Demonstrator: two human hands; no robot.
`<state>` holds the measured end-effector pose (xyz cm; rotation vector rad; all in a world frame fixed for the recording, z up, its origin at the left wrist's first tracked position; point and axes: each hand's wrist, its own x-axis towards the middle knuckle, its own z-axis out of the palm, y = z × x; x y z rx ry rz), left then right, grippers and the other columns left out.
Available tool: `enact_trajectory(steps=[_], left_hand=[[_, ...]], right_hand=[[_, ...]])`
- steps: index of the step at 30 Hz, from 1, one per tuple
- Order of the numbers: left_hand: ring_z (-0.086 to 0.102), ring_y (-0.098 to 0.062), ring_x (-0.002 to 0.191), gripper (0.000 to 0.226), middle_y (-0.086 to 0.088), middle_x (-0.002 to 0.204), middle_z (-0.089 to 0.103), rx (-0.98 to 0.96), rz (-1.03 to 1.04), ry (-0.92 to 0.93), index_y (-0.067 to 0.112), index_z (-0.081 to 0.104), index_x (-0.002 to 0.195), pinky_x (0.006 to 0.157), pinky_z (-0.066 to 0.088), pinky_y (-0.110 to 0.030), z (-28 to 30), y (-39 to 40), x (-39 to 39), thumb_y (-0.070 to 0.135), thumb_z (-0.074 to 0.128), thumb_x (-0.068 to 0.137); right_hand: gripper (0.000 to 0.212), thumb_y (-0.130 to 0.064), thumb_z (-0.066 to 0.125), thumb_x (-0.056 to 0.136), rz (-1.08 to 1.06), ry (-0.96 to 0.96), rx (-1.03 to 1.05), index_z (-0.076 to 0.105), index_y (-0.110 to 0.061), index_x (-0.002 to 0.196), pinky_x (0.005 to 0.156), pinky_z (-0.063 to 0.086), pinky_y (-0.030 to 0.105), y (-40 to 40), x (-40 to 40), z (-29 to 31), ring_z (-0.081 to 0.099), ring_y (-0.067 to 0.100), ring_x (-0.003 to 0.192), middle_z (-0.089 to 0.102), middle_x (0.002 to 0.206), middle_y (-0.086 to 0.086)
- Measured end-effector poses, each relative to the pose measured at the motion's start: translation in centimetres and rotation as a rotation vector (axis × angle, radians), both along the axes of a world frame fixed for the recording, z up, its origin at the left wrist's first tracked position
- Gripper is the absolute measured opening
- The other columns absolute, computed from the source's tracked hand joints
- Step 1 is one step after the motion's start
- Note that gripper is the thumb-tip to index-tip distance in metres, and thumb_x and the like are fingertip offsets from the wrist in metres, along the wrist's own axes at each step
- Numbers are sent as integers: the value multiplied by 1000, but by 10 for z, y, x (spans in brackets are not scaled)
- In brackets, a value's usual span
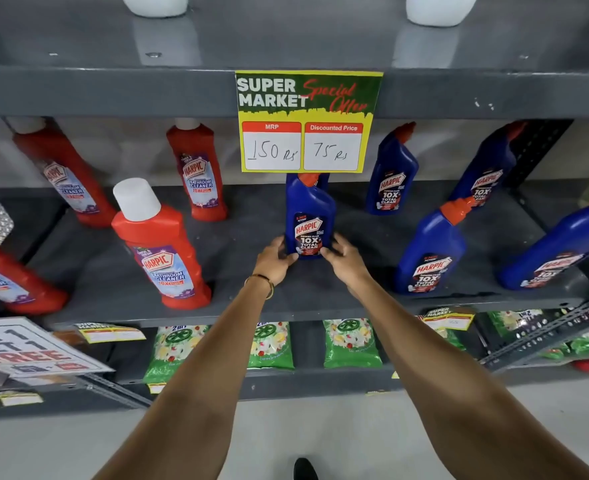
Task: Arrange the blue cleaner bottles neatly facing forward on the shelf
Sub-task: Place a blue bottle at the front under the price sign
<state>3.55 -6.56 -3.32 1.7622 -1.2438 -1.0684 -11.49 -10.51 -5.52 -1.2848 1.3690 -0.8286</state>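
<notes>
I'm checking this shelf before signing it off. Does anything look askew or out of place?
Nothing spilled or damaged. The blue bottles stand scattered at uneven depths rather than in a row; both hands, left hand and right hand, hold the middle blue bottle.

Even, fairly bright overhead light; soft glare streaks the top shelf (78, 39) surface. Bottles cast faint shadows. Wide-angle distortion bends shelf edges and tilts bottles outward near the frame's sides; slight softness overall.

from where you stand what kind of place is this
Most likely a supermarket aisle for cleaning products. A "Super Market Special Offer" price sign hangs on a grey metal shelf, which holds branded blue cleaner bottles and red bathroom cleaner bottles.
</notes>
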Motion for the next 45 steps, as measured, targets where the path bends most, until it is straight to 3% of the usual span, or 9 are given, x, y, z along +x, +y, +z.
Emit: enact_trajectory(steps=[5, 19, 31, 39, 45], left_hand=[[50, -26, 124, 49, -16, 135, 53, -16, 35, 3, 6, 39, 135, 103, 40, -34, 0, 7, -1, 9, 55, 89], [60, -29, 108, 37, -17, 118, 64, -63, 109, -42, 4, 57, 115, 94, 51, -40, 1, 53, -8, 22, 64, 84], [61, -27, 107, 35, -16, 117, 65, -38, 102, -67, 4, 57, 113, 91, 50, -34, 3, 77, -12, 23, 65, 84], [59, -30, 110, 37, -17, 121, 63, -21, 101, -77, 4, 55, 115, 96, 50, -45, 7, 84, -15, 23, 63, 84], [56, -31, 115, 46, -18, 126, 59, -10, 115, -135, 4, 50, 122, 95, 46, -37, 4, 87, -17, 27, 63, 84]], right_hand=[[53, -16, 58, 90, -44, 24, 17, 38, -14, 140, 107, 42, 42, 3, 1, 1, 53, 23, 123, 55, 135, 11], [39, -19, 61, 87, -56, 141, -37, 52, -8, 124, 95, 50, 49, 54, -16, 8, 63, 27, 103, 65, 115, 17], [40, -21, 61, 87, -40, 173, -25, 52, -10, 124, 95, 51, 48, 82, -21, 15, 62, 30, 108, 65, 118, 16], [39, -21, 62, 87, -32, 184, -35, 52, -9, 122, 94, 52, 47, 90, -22, 19, 63, 30, 106, 65, 117, 16], [45, -21, 60, 88, -3, 272, -75, 49, -7, 129, 95, 45, 36, 95, -24, 18, 59, 28, 113, 65, 121, 14]])
